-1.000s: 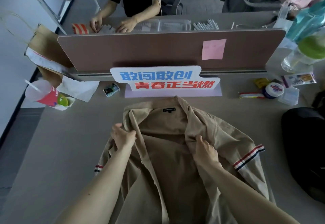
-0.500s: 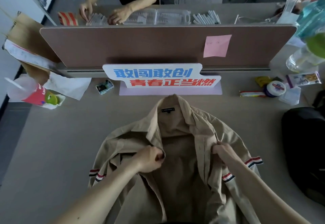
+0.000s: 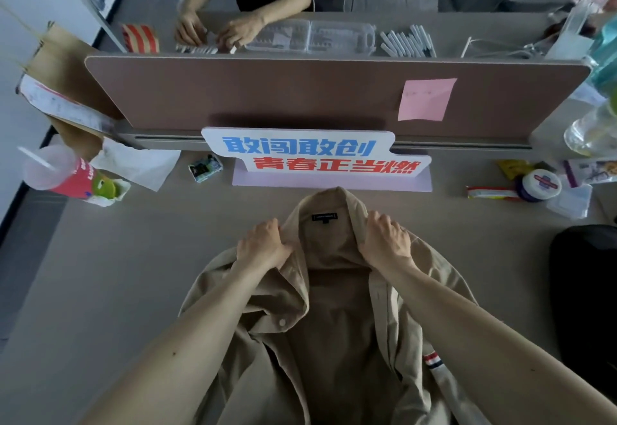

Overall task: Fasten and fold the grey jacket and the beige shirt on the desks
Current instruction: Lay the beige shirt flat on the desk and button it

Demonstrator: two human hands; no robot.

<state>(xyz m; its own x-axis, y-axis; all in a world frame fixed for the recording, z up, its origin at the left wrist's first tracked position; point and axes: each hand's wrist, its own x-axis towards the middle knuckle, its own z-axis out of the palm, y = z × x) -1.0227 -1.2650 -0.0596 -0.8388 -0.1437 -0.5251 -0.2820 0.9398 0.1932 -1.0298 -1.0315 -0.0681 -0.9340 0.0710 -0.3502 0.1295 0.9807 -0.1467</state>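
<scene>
The beige shirt [image 3: 334, 324] lies open on the desk [image 3: 117, 274] right in front of me. Its collar points away toward the blue-and-red sign [image 3: 314, 154], and its dark neck label [image 3: 324, 217] shows between my hands. My left hand [image 3: 263, 244] curls its fingers round the left side of the collar, bunching the cloth. My right hand [image 3: 385, 241] grips the right side the same way, knuckles up, fingers closed on the fabric. Below my wrists the front panels fall apart, unfastened, with one pale button [image 3: 282, 323] visible on the left panel. A red, white and blue striped band [image 3: 433, 361] shows on the sleeve beside my right forearm. A black bag [image 3: 587, 291] sits well off to the right.
</scene>
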